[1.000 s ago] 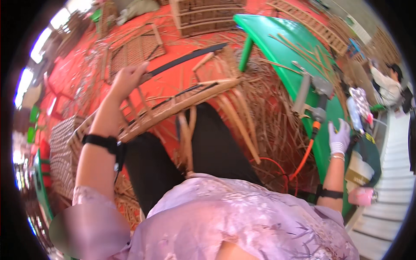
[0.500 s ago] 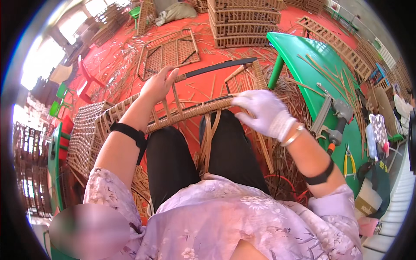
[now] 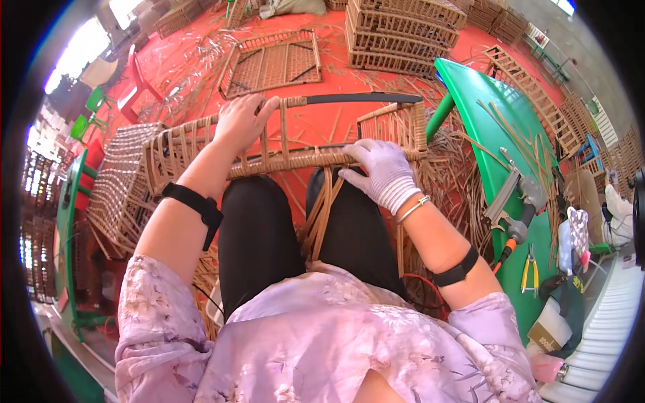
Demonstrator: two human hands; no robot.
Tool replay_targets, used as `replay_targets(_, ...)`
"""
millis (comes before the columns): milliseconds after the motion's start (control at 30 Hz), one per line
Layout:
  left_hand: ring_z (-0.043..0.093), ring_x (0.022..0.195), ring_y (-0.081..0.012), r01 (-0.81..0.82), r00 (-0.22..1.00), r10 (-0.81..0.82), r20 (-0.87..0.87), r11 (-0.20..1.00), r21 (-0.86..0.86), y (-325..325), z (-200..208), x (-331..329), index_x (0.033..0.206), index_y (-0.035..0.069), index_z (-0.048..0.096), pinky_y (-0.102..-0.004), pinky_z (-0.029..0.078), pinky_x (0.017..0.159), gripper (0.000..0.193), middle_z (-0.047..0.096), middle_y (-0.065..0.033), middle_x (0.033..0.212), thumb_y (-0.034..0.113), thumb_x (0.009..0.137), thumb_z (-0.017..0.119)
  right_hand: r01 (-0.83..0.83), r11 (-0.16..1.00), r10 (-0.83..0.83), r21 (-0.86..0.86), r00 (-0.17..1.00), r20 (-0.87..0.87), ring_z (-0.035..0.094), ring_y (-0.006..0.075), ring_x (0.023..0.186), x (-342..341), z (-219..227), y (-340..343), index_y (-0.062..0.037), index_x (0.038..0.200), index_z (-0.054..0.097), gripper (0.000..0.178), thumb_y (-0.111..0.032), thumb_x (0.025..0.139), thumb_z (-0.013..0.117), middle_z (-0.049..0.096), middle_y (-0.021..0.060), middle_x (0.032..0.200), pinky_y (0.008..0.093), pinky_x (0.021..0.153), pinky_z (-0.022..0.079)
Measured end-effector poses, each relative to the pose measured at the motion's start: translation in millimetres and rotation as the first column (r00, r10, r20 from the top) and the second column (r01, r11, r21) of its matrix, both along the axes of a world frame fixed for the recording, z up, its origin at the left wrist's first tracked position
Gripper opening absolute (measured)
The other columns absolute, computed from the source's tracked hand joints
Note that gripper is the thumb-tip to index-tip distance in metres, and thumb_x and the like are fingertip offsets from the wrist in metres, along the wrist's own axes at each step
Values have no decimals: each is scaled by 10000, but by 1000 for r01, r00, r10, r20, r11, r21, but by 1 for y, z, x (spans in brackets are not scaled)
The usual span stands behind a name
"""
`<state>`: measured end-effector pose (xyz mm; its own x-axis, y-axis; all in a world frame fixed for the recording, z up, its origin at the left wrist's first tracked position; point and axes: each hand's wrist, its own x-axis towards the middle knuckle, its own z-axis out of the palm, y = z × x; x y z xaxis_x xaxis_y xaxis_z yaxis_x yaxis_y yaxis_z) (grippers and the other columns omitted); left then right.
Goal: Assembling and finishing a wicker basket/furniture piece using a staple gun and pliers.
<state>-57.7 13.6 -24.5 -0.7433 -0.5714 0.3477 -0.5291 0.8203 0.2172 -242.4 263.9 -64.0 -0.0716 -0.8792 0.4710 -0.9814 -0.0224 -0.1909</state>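
Note:
A half-woven wicker basket lies on its side across my knees, with a dark bare bar along its far rail. My bare left hand is closed on the basket's left part, its fingers curled at the far rail. On the near rail, right of the middle, my right hand wears a pale glove. Its fingers lie over the wrapped rail and the thumb is below, gripping it. Loose cane strips hang from that rail between my thighs. What lies under the right fingers is hidden.
At the right a green table bears a nail gun, yellow-handled pliers and cane strips. Woven baskets are stacked beyond, and another frame lies on the red floor. A woven panel stands at the left.
My right hand has moved left along the near rail and settled on it. The left hand stays at the far rail. The view has shifted slightly.

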Motion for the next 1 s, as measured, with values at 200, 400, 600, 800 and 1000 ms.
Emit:
replay_targets(200,612,984,-349,-55,997,59,-45,994,95,-5,-1,-1,1012,76,677,-447,460,838,458,668,-172,988,476,951,463,-69,996,62,55,991,115,637,340,891,-20,6,-3,-120,1029,661,308,-350,826,687,648,118,991,415,762,515)
replay_targets(400,610,1029,-342,14,995,-23,-97,996,-93,-23,-19,-1,1109,80,660,-402,447,905,442,662,-156,1073,456,958,485,-45,999,46,-17,995,84,639,314,872,-45,18,35,-86,971,674,281,-331,835,653,653,101,936,400,764,517)
replay_targets(600,598,1091,-304,26,996,-29,-86,999,-27,-50,-35,14,1181,72,632,-362,426,950,472,643,-153,1125,468,963,496,12,988,-24,152,997,78,645,306,853,-53,55,126,-71,980,673,261,-295,845,670,662,112,937,385,747,516)
replay_targets(800,578,1141,-251,64,996,-59,-62,995,74,-84,-41,13,1265,144,595,-345,417,961,429,623,-96,1205,440,982,468,59,987,-67,152,997,45,651,283,873,-45,97,176,-54,989,684,240,-199,805,734,676,105,942,345,775,522)
replay_targets(1000,646,972,-298,-55,998,56,-1,976,-211,-79,-33,19,1184,181,653,-399,479,851,462,675,-144,998,522,961,435,-80,995,86,-67,992,97,628,309,739,-23,84,135,-76,884,666,178,-207,782,731,653,95,830,394,657,497)
